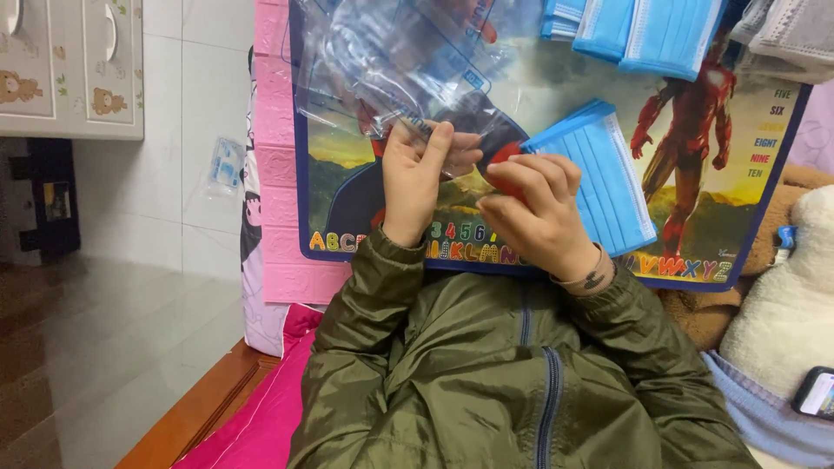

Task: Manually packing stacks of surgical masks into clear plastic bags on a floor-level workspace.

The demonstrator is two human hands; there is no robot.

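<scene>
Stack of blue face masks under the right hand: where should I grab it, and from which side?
Probably the stack of blue face masks by its bare far short end, coming from the right: the right hand covers the near end, and the stack lies flat and fanned on the board.

Upper mask stacks (643,30) cut by the top edge; phone (817,393) by the right.

White glossy tiled wall (187,95) at left, cream cabinet with bear stickers and curved handles (74,65) in the top-left corner. Dark low black unit (43,200) beneath it. Grey shiny tiled floor (95,347) reflecting soft daylight. Pink foam brick-pattern panel (278,156) upright, brown wooden bed edge (204,408) beside magenta bedding (261,426).
</scene>
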